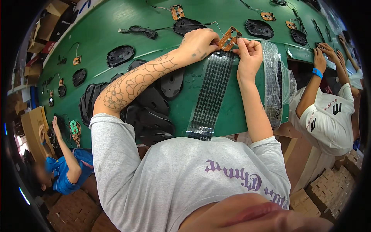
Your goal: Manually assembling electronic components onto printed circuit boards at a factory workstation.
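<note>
An orange-brown circuit board point(229, 39) is held up above the green bench between my two hands. My left hand point(199, 44) is closed, its fingers at the board's left edge. At the opposite edge my right hand point(249, 56) pinches the board between thumb and fingers. A thin wire runs from the board to a black cable point(143, 31) coiled on the bench. Just below my hands lies a clear sheet of black oval stickers point(211, 91), stretching toward me. Behind my left hand rests a black mouse shell point(188, 25).
Several black shell covers point(150, 110) are piled under my left forearm. Right of the sheet lies a clear plastic bag point(273, 85). More shells point(259, 29) and small boards point(268, 16) are spread along the green bench point(96, 29). Co-workers sit at both sides.
</note>
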A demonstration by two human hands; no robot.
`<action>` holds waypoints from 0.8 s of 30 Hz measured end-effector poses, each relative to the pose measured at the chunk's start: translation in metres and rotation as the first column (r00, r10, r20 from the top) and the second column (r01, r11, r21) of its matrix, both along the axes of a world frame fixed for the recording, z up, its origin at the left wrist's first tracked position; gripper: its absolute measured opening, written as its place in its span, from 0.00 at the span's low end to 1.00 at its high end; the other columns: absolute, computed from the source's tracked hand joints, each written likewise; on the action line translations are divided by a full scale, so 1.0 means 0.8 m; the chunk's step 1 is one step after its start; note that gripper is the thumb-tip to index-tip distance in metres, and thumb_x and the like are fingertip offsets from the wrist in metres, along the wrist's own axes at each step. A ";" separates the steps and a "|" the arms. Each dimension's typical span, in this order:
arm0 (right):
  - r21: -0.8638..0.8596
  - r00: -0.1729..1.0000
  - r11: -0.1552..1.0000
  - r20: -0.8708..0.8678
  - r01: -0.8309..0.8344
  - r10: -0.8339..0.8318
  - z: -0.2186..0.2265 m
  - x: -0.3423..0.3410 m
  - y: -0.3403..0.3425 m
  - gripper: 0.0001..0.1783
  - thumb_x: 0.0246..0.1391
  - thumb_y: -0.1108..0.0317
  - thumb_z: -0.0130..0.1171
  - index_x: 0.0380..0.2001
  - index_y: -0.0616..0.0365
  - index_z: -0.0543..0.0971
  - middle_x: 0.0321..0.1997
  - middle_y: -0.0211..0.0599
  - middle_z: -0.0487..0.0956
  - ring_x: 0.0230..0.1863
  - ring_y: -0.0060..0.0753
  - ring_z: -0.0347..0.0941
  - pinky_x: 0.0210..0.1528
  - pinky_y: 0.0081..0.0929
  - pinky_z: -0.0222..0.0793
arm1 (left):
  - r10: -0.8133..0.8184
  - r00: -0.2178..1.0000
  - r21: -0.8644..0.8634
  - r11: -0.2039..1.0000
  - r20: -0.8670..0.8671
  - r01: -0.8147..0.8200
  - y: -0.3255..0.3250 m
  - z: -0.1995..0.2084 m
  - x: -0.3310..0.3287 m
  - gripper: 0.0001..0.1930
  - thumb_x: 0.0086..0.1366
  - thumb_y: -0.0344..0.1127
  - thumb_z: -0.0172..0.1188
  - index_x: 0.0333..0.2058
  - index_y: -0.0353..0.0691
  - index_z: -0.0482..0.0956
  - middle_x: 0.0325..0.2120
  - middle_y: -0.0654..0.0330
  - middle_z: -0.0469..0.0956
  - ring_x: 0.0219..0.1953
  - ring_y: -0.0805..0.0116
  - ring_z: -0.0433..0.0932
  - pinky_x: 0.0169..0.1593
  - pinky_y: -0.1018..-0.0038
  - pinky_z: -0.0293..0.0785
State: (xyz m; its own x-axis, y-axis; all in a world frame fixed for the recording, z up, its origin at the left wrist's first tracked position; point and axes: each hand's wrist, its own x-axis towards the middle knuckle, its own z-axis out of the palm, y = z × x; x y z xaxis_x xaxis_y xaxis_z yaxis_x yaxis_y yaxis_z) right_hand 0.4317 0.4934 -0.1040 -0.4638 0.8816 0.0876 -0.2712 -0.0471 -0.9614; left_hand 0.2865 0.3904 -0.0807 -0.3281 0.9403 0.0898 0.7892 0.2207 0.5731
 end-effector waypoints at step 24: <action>0.144 0.998 0.988 0.001 -0.062 0.062 0.000 0.000 -0.013 0.14 0.59 0.75 0.59 0.32 0.54 0.62 0.39 0.36 0.78 0.36 0.23 0.74 0.41 0.21 0.75 | 0.052 0.866 0.233 0.954 0.498 -0.191 -0.024 0.051 -0.014 0.04 0.59 0.26 0.63 0.34 0.36 0.84 0.26 0.65 0.81 0.25 0.82 0.73 0.32 0.86 0.71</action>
State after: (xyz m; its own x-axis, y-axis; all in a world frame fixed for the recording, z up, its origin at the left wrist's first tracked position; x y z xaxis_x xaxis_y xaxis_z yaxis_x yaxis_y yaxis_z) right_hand 0.4315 0.4831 -0.1039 -0.5165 0.8293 0.2134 -0.2751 0.0752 -0.9585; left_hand 0.2757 0.3712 -0.0400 -0.5050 0.8531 0.1309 0.3762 0.0812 0.9230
